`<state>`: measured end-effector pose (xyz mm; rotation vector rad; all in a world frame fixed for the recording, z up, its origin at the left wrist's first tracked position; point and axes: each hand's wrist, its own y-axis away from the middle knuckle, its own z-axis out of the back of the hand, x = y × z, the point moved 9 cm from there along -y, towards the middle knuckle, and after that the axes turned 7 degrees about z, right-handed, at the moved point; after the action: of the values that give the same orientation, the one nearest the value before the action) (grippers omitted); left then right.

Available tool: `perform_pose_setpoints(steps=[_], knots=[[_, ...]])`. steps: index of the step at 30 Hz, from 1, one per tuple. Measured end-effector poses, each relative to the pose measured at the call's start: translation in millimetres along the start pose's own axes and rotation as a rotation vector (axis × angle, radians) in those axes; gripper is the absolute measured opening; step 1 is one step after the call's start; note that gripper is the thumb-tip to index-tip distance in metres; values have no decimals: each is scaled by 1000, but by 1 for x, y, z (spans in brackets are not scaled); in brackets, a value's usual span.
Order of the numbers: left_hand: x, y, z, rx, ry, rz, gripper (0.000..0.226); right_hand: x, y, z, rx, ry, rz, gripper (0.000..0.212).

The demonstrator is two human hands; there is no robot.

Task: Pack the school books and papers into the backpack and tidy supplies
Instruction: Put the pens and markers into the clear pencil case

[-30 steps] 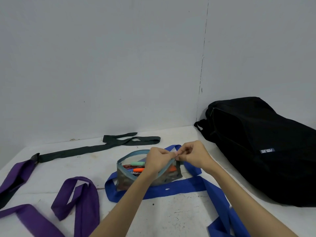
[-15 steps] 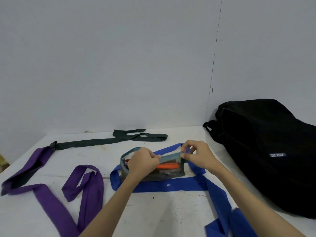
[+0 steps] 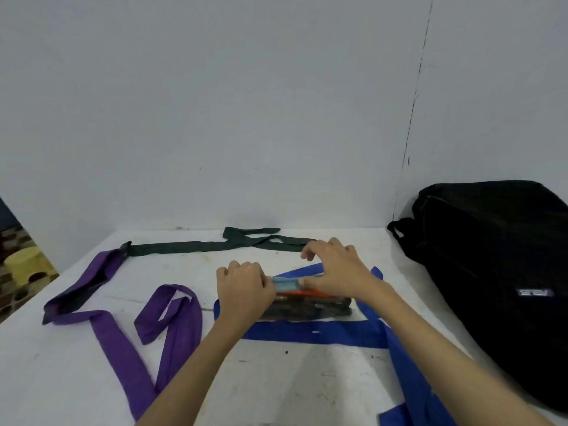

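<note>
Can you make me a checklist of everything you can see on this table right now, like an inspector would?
Surface: white table, scuffed and marked.
Job's things: clear pencil case with an orange pen inside, lying on the blue strap; black backpack at the right by the wall. No books or papers seen.
Clutter: purple strap at the left; dark green strap along the back.
Grippers: left hand grips the case's left end; right hand pinches its teal zipper edge.
Cables: nothing seen.
Surroundings: plain grey wall; patterned floor and a yellow object at far left.
</note>
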<state>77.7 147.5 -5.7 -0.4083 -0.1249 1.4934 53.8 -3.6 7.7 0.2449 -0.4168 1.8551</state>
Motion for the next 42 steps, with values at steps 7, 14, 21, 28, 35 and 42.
perform_pose_setpoints(steps=[7, 14, 21, 28, 35, 42], knots=[[-12, 12, 4, -195, -50, -261, 20, 40, -29, -43, -1, 103, 135, 10], [-20, -1, -12, 132, -190, -452, 21, 30, -25, -45, -82, 45, 205, 11], [-34, 17, -11, 26, -447, -851, 36, 22, -22, -47, -135, 29, 227, 14], [-51, 20, -16, -36, -634, -1073, 23, 22, -22, -46, -141, 39, 225, 17], [-28, 8, 1, -41, -611, -1041, 13, 17, -22, -48, -131, 136, 228, 12], [4, 3, 11, 27, -641, -951, 27, 18, -23, -49, -87, 144, 240, 12]])
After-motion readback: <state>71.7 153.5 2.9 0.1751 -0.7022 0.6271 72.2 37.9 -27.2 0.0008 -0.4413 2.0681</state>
